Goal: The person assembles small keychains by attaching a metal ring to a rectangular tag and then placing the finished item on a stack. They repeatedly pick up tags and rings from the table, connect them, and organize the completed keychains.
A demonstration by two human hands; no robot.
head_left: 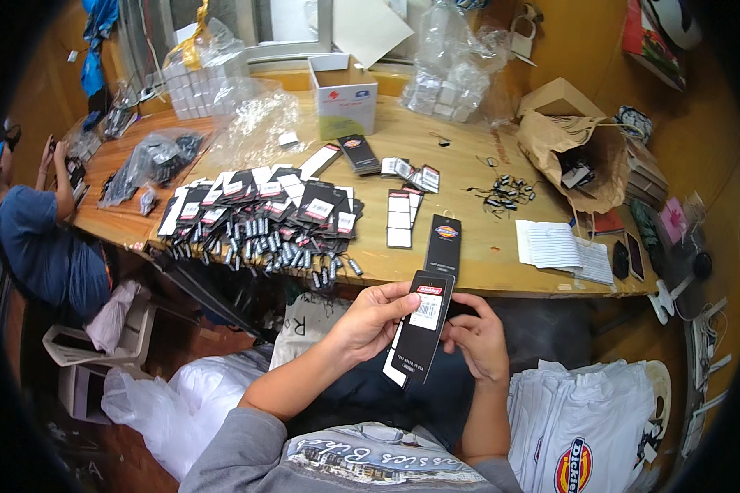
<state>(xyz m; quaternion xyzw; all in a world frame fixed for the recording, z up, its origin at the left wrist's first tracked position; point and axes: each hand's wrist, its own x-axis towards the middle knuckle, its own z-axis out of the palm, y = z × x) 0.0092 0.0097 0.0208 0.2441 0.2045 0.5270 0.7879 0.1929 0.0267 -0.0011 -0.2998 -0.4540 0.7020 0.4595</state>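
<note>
While the wide worktop (477, 278) runs across the view, a big pile of tags (263, 205) sits on its left part, with dark strings dangling off the near edge. A brown paper bag (543, 148) sits open on the right, and a smaller white and green box (343, 107) stands at the back.

The left hand (378, 319) has its grip pinching a black tag (419, 345) — thumb on the front, fingers behind. The right hand (481, 341) has bent fingers close by the tag's right edge; I cannot tell if its grip holds anything. The black tag is up above the lap, with a white card (395, 370) peeking out behind it.

To do this well, the left thumb should press just enough to stop slipping, and not bend the tag. The right fingers should be gentle and keep off the white label (427, 312). The thin black strings (506, 193) on the worktop could tangle — best pick them up singly.
</note>
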